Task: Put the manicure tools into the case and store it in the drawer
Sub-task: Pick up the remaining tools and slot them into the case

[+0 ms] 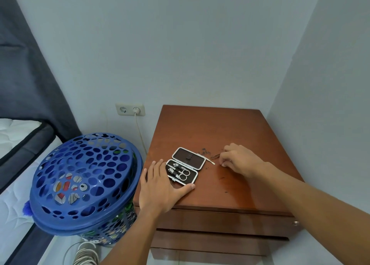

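A small brown manicure case (188, 158) lies open on the wooden nightstand (216, 128). Its near half holds clippers and small scissors (183, 173); the far half is bare. My left hand (160, 186) rests flat on the nightstand, fingers and thumb against the case's near-left side. My right hand (238, 159) pinches a pair of tweezers (214, 156) that lies on the wood to the right of the case. A thin silver tool (210, 161) lies between the case and my right hand. The top drawer (230, 220) below the nightstand's front edge is closed.
A blue perforated laundry basket (84, 182) with its lid on stands against the nightstand's left side. A wall socket (130, 109) with a plugged cable sits behind it. A mattress (18, 144) lies at the far left. The right wall runs close to the nightstand.
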